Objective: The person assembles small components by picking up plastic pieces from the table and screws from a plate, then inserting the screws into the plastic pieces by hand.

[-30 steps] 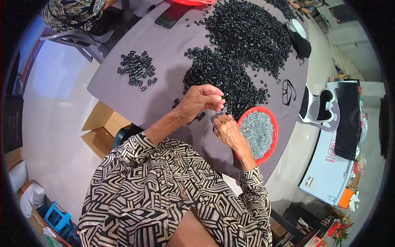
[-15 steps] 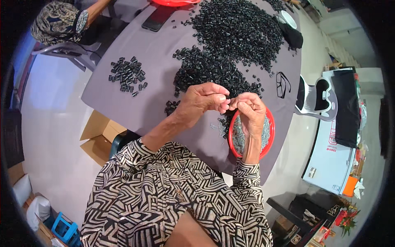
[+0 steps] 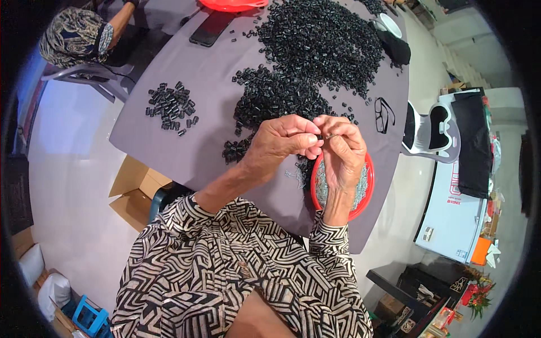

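Observation:
My left hand (image 3: 282, 139) pinches a small black cylindrical piece (image 3: 319, 137) between thumb and fingers. Facing it, my right hand (image 3: 344, 147) is closed on a thin metal pin (image 3: 331, 136), whose exact shape is too small to make out. The fingertips of both hands almost meet above the near part of a large heap of black pieces (image 3: 282, 98). Under my right wrist stands a red oval basket (image 3: 369, 188) of thin silvery pins (image 3: 360, 191), partly hidden by the forearm. A few loose pins (image 3: 296, 176) lie beside it.
A smaller group of black pieces (image 3: 171, 107) lies on the left of the grey table (image 3: 169, 141). Farther off are a phone (image 3: 212, 29), a red basket (image 3: 234, 3) and a white bowl (image 3: 390, 25). Eyeglasses (image 3: 384, 115) rest at right. Another person's arm (image 3: 121, 25) shows at upper left.
My hands have come closer together, and the right has turned and risen slightly. The black piece and the metal pin now show between the fingertips. The whole view has shifted a little.

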Action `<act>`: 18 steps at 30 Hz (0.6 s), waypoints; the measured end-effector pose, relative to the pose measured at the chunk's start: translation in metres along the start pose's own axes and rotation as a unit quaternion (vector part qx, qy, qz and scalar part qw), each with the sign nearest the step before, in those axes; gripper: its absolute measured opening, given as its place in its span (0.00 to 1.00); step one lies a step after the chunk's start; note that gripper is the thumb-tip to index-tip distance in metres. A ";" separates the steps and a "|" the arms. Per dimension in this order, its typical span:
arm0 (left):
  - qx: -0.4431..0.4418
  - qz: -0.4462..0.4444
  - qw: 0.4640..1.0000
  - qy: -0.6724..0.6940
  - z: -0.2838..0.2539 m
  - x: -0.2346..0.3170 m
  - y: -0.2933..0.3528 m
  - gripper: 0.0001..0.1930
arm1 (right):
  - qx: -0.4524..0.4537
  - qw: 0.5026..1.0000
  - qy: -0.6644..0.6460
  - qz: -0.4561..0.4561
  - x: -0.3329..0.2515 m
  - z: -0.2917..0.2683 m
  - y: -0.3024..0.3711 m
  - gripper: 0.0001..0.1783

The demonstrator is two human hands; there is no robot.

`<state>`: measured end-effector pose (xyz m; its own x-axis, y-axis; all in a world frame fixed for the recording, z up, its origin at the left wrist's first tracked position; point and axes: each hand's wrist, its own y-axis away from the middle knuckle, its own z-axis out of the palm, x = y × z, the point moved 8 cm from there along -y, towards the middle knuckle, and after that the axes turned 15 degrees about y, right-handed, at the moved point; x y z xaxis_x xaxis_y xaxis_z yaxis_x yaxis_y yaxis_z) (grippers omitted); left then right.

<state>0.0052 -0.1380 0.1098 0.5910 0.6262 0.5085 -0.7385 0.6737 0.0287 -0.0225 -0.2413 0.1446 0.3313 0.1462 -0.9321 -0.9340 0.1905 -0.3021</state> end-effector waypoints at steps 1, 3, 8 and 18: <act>-0.002 0.004 1.000 0.002 0.000 0.000 0.000 0.07 | -0.006 1.000 0.001 -0.015 -0.001 0.002 -0.001 0.06; -0.004 0.009 1.000 0.004 0.000 0.001 0.000 0.07 | 0.001 1.000 -0.001 -0.012 -0.001 0.006 -0.001 0.06; -0.014 0.022 1.000 0.010 0.002 0.002 0.000 0.07 | 0.024 0.999 0.023 -0.006 -0.003 0.005 0.000 0.05; 0.003 0.031 0.999 -0.016 0.000 0.007 0.001 0.07 | 0.038 0.996 0.079 -0.004 -0.005 0.003 0.001 0.05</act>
<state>0.0088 -0.1327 0.1131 0.5338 0.6536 0.5365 -0.7749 0.6320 0.0010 -0.0245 -0.2392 0.1492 0.3074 -0.0083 -0.9515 -0.9169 0.2648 -0.2985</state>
